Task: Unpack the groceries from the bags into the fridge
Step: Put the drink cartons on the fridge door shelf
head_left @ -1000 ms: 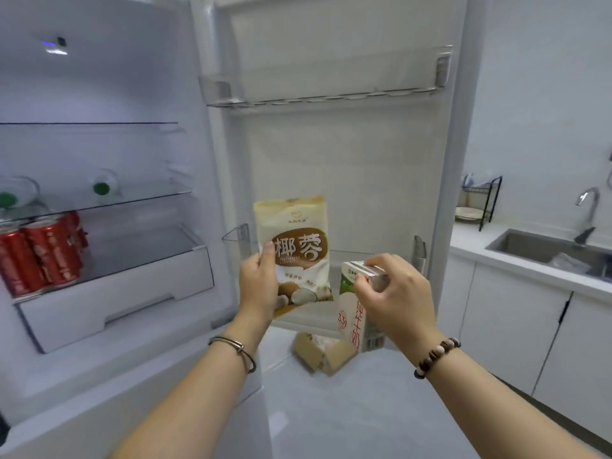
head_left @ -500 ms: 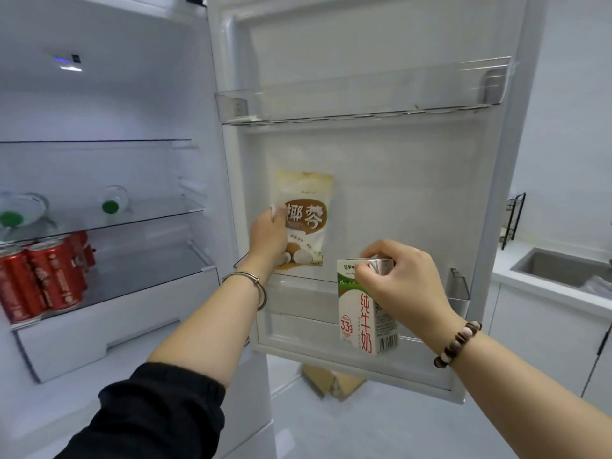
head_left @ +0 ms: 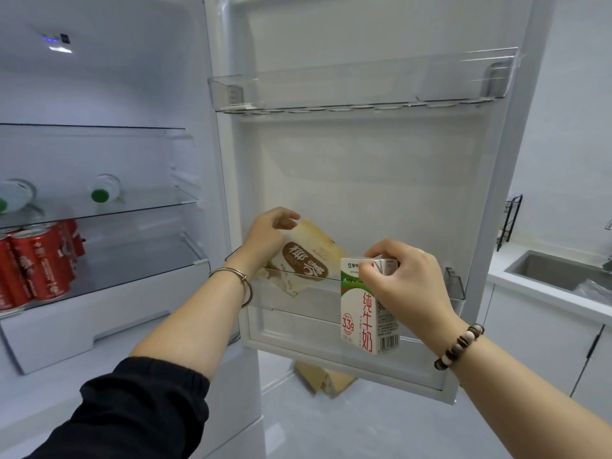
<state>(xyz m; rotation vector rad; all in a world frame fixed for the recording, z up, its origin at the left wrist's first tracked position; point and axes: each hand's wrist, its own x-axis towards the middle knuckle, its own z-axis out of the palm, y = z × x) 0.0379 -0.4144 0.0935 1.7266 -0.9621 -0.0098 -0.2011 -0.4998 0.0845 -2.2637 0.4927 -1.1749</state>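
My left hand (head_left: pixel 268 238) grips a cream and brown snack pouch (head_left: pixel 306 260) by its top edge. The pouch is tilted, its lower end dipping behind the clear front of the lower door shelf (head_left: pixel 298 304) of the open fridge door. My right hand (head_left: pixel 402 283) holds a white and green milk carton (head_left: pixel 361 313) by its top, upright, in front of that same shelf and to the right of the pouch. The carton's bottom hangs in front of the door's lower edge.
The upper door shelf (head_left: pixel 357 91) holds nothing. Inside the fridge, red cans (head_left: pixel 36 266) stand on a lower glass shelf and green-capped bottles (head_left: pixel 104 190) lie above. A cardboard box (head_left: pixel 324 379) sits on the floor below the door. A counter with a sink (head_left: pixel 559 276) is at right.
My left hand has tipped the pouch from upright to slanted and lowered it into the lower door shelf. The milk carton stays in my right hand, a little closer to the shelf.
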